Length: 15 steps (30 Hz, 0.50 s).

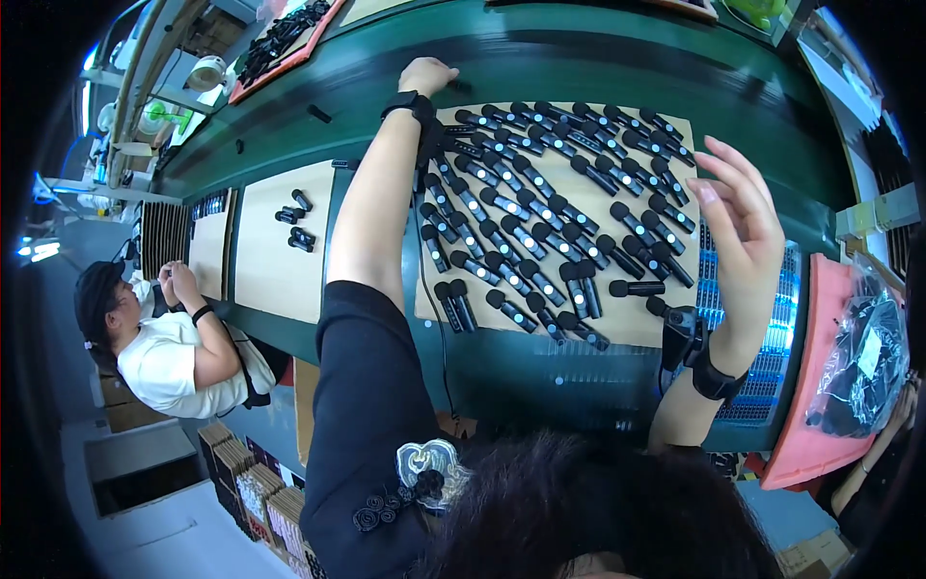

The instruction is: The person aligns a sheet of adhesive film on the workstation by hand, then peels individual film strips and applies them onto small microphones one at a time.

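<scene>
Many small black stick-shaped microphones (531,206) with foam tips lie loosely in slanting rows on a cardboard sheet (632,332). My left hand (427,75) reaches past the sheet's far left corner over the green work surface. Its thumb points right, close to a small dark piece (461,87); its other fingers are mostly hidden. Above the sheet's right edge is my right hand (745,214), fingers spread and slightly curved, nothing in it. Both wrists wear black straps with small black devices; the right one's device (683,333) sits beside the nearest microphones.
Blue clear-topped trays (757,338) lie right of the sheet, beside a pink foam tray (805,386) holding a bagged black bundle (863,367). Leftward, another cardboard sheet (275,261) bears several black pieces. A co-worker (174,338) works at far left. A cable (439,318) runs beside my left arm.
</scene>
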Tool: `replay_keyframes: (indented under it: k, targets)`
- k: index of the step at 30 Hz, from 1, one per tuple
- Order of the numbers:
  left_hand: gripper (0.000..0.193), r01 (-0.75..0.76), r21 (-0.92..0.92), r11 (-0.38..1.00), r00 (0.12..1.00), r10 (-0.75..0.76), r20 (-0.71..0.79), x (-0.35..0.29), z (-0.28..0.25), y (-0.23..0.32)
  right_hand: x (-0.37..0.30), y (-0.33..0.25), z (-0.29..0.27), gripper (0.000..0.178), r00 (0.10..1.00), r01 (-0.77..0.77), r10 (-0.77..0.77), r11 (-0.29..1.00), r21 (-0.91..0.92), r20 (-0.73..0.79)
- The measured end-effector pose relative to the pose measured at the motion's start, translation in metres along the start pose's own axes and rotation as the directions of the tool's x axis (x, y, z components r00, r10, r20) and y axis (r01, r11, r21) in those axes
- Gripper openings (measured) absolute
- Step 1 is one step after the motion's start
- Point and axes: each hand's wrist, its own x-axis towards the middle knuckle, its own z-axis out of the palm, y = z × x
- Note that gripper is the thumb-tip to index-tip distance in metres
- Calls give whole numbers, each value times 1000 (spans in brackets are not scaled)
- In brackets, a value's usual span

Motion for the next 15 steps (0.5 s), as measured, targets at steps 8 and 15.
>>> replay_keyframes:
  k: [8, 15]
  targets:
    - [21, -437, -283, 854, 897, 391, -207, -184, -78, 78, -6, 5, -15, 19, 1000, -1, 0, 999, -36, -28]
    - [55, -572, -456, 682, 549, 731, 405, -419, -12, 80, 15, 20, 9, 18, 974, 213, -223, 961, 177, 40]
